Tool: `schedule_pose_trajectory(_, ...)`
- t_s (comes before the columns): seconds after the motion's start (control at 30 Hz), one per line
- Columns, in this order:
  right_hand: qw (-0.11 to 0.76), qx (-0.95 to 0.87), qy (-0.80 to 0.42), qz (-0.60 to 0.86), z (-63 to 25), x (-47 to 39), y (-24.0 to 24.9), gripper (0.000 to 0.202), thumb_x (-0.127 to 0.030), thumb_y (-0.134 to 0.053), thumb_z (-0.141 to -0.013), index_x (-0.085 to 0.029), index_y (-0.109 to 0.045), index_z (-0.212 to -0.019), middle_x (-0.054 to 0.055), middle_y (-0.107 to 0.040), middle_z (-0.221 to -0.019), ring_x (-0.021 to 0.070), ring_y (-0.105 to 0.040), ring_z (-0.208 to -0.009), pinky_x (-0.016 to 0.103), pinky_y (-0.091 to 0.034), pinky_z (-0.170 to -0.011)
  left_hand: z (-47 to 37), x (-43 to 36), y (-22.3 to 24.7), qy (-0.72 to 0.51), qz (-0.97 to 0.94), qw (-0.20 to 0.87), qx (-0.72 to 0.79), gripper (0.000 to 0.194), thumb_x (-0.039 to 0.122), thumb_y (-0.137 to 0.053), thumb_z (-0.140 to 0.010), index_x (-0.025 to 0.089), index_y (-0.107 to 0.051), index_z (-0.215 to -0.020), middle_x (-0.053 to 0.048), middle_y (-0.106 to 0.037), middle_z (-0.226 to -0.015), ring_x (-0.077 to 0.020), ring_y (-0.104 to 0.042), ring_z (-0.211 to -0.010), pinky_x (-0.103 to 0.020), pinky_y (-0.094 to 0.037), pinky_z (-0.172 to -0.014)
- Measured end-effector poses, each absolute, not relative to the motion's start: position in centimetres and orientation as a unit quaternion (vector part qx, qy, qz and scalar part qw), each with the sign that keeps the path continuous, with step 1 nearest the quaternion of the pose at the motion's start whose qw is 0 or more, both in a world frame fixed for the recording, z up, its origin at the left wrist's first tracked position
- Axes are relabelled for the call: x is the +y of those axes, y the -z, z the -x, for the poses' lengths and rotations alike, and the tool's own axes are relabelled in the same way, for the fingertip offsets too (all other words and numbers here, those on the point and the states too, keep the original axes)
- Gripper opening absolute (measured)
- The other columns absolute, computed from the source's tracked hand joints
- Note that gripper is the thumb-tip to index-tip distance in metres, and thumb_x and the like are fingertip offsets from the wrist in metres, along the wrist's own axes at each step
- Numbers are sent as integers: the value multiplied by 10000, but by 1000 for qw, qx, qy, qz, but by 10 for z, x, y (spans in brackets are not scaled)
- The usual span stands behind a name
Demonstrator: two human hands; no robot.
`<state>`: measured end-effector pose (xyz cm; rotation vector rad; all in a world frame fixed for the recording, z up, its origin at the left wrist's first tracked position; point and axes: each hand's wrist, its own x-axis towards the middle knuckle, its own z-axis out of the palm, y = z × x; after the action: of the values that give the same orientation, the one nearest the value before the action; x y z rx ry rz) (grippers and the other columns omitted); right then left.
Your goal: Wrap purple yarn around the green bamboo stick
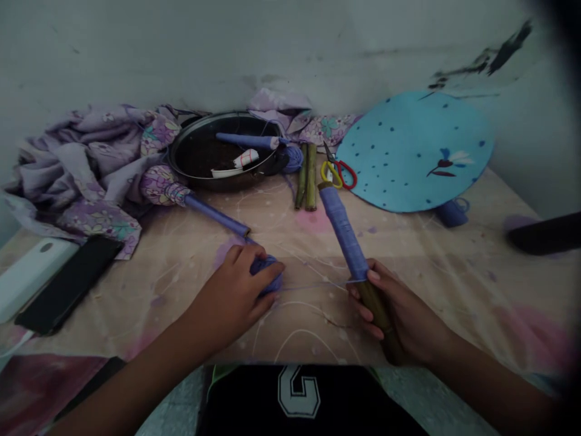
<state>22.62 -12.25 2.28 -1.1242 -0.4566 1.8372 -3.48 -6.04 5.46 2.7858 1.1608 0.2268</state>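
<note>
My left hand (240,287) has its fingers wrapped over a ball of blue-purple yarn (269,272) on the table. A thin strand runs from the ball to a bamboo stick (376,306), whose upper part is covered in tightly wound blue yarn (345,233). My right hand (390,303) grips the stick around its bare lower part, with the thumb at the edge of the winding. The stick tilts, its top leaning left and away from me. Beyond the left hand lies another yarn-wrapped stick (218,215) with floral cloth bunched at its far end.
A dark pan (181,169) holds a wrapped stick. Bare bamboo pieces (311,178), scissors (338,172) and a blue oval fan-like sheet (408,151) lie behind. Floral cloth (86,157), a phone (68,284) and a white device (34,272) are at left.
</note>
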Motion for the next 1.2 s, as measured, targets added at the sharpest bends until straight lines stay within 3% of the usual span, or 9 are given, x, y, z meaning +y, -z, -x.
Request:
schedule_pose_trajectory(0.2, 471, -186, -731, 457, -240, -124, -18, 194, -363, -578, -856, -247, -423, -863, -23, -564, -663, 89, -448, -453, 139, -371, -309, 46, -70, -50, -62, -925, 42, 372, 531, 468, -644, -767, 243, -545, -1238, -139, -450, -1194, -322, -459, -1084, -528, -477, -890)
schedule_pose_trajectory(0.33, 477, -186, -720, 469, -249, -124, -20, 188, -372, -589, -848, -253, -443, -850, -17, -572, -677, 91, -440, -452, 146, -374, -313, 83, -57, -49, -34, -894, 71, 441, 573, 537, -569, -798, 247, -496, -1287, -140, -501, -1217, -308, -505, -1101, -505, -464, -929)
schedule_pose_trajectory(0.43, 493, -175, -705, 478, -259, -128, -23, 212, -393, -615, -818, -245, -463, -829, -5, -563, -685, 96, -442, -455, 154, -372, -301, 115, -43, -50, -16, -849, 45, 527, 410, 479, -444, -881, 187, -587, -1129, -138, -568, -1165, -314, -526, -1108, -516, -414, -971)
schedule_pose_trajectory(0.53, 506, -154, -700, 480, -266, -132, -23, 237, -402, -633, -790, -233, -466, -792, 8, -555, -683, 90, -427, -433, 159, -362, -290, 124, -36, -50, -47, -821, 35, 568, 511, 465, -415, -899, 101, -469, -1255, -185, -542, -1223, -328, -487, -1178, -523, -389, -1002)
schedule_pose_trajectory(0.63, 502, -153, -702, 481, -268, -135, -22, 239, -419, -635, -781, -229, -491, -798, 4, -531, -630, 88, -407, -407, 168, -361, -291, 107, -34, -47, -90, -851, 54, 514, 594, 472, -503, -859, 144, -371, -1336, -176, -463, -1327, -313, -433, -1253, -502, -368, -1044)
schedule_pose_trajectory(0.77, 499, -178, -697, 483, -265, -137, -21, 240, -436, -634, -778, -225, -523, -798, -1, -523, -611, 90, -411, -404, 168, -344, -288, 84, -27, -42, -58, -892, 43, 447, 532, 404, -565, -827, 204, -448, -1307, -151, -401, -1374, -331, -381, -1293, -515, -328, -1075)
schedule_pose_trajectory(0.9, 513, -169, -674, 504, -270, -137, -21, 239, -428, -667, -743, -227, -547, -790, 8, -523, -616, 100, -413, -415, 179, -330, -283, 90, -20, -41, -62, -880, 104, 458, 511, 345, -585, -799, 241, -457, -1283, -112, -467, -1289, -277, -494, -1194, -469, -421, -1015)
schedule_pose_trajectory(1.03, 516, -102, -656, 541, -288, -132, -24, 301, -478, -578, -769, -185, -584, -702, 13, -410, -513, 80, -343, -366, 203, -265, -283, 108, -22, -40, -106, -826, 160, 530, 549, 451, -667, -727, 227, -461, -1184, -85, -534, -1154, -267, -567, -1041, -441, -496, -900)
schedule_pose_trajectory(1.2, 558, -100, -561, 603, -314, -126, -30, 342, -405, -409, -831, -175, -545, -618, 13, -341, -562, 43, -294, -385, 241, -150, -307, 125, -27, -38, -281, -622, 346, 644, 563, 474, -645, -763, 256, -360, -1196, -22, -505, -1161, -193, -554, -987, -365, -515, -858)
